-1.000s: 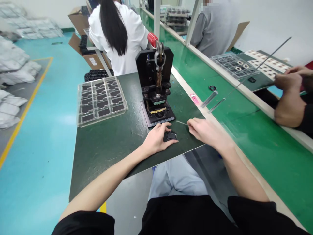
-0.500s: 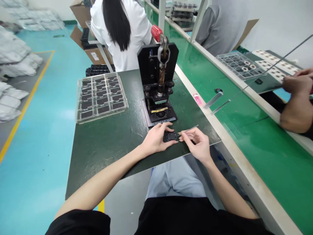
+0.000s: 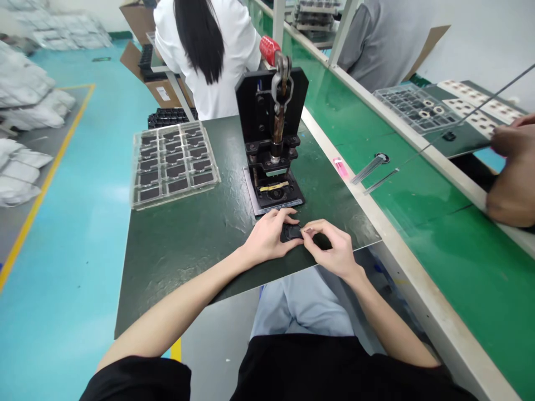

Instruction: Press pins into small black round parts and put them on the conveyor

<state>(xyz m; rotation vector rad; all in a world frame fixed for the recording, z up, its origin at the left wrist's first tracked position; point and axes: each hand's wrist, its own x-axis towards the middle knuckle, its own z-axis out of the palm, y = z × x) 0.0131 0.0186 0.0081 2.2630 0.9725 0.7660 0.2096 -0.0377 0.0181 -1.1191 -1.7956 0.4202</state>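
A small black part [image 3: 291,231] lies on the dark green table [image 3: 175,250] in front of the hand press. My left hand [image 3: 270,236] grips it from the left, thumb and fingers round its edges. At its right edge is my right hand [image 3: 332,245], with thumb and forefinger pinched together; whatever is between those fingertips is too small to make out. Just behind the part stands the black press [image 3: 271,128] with a red handle [image 3: 270,50]. A yellow strip [image 3: 274,186] lies across the press base.
A clear tray [image 3: 173,164] of black parts sits at the table's left. Along the right runs a green conveyor [image 3: 418,206] with thin strips [image 3: 370,169] and a pink item [image 3: 340,167] near its edge. A person in white [image 3: 242,44] is beyond the press; another person's arm [image 3: 514,178] is far right.
My right hand has shifted slightly left, its fingertips now at the part's edge. The thin stick seen in its fingers earlier no longer shows. My left hand stays on the part.
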